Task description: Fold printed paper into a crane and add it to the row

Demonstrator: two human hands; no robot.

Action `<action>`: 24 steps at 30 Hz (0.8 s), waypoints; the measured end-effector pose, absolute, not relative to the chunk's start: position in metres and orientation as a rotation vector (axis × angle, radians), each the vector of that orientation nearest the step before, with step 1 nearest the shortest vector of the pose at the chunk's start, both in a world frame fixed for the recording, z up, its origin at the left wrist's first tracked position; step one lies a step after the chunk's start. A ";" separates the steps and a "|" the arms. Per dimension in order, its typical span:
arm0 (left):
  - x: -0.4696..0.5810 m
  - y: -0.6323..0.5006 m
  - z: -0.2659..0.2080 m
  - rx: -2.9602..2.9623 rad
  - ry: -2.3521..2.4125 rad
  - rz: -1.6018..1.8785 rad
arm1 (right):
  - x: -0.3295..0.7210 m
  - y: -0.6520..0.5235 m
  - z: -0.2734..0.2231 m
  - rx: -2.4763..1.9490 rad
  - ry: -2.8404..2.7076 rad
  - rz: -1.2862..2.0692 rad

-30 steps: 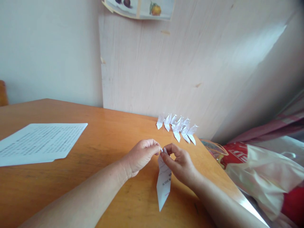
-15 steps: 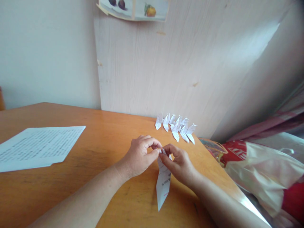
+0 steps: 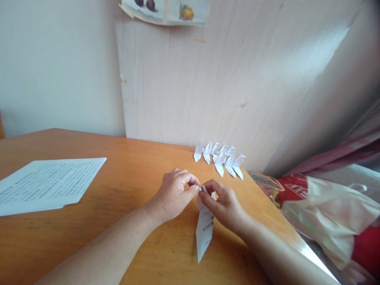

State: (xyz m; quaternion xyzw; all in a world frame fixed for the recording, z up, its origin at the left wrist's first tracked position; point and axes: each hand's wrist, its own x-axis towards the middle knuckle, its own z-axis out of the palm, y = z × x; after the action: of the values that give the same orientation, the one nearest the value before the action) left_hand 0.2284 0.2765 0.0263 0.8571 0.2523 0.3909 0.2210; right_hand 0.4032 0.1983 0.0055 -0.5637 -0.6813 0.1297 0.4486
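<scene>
A folded white paper crane with printed marks hangs below my fingers, its long pointed end toward me. My left hand pinches a small tip at its upper end between thumb and forefinger. Right beside that, my right hand has thumb and forefinger closed on the top of the same folded paper. The fingertips of both hands nearly meet, and they partly hide the upper folds. Beyond my hands, several finished-looking white paper cranes stand close together near the back right of the table.
The wooden table reaches back to a pale wall panel. Printed sheets lie at the left. Past the table's right edge are a white and red bag and a pinkish curtain. Fruit pictures hang above.
Both hands stay almost in place, still pinching the paper at its upper end. The view has shifted very slightly.
</scene>
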 end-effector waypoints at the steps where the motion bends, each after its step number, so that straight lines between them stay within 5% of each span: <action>1: 0.229 0.276 0.025 2.363 0.701 1.078 | 0.403 0.198 0.005 -1.393 -1.682 0.323; 24: 0.233 0.272 0.023 2.214 0.760 1.067 | 0.407 0.202 0.002 -1.332 -1.635 0.350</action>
State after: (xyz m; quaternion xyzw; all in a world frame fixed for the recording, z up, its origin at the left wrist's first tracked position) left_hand 0.2333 0.2721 0.0231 0.8261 0.2834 0.3982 0.2805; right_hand 0.4068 0.2018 0.0017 -0.5464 -0.6704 0.1436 0.4810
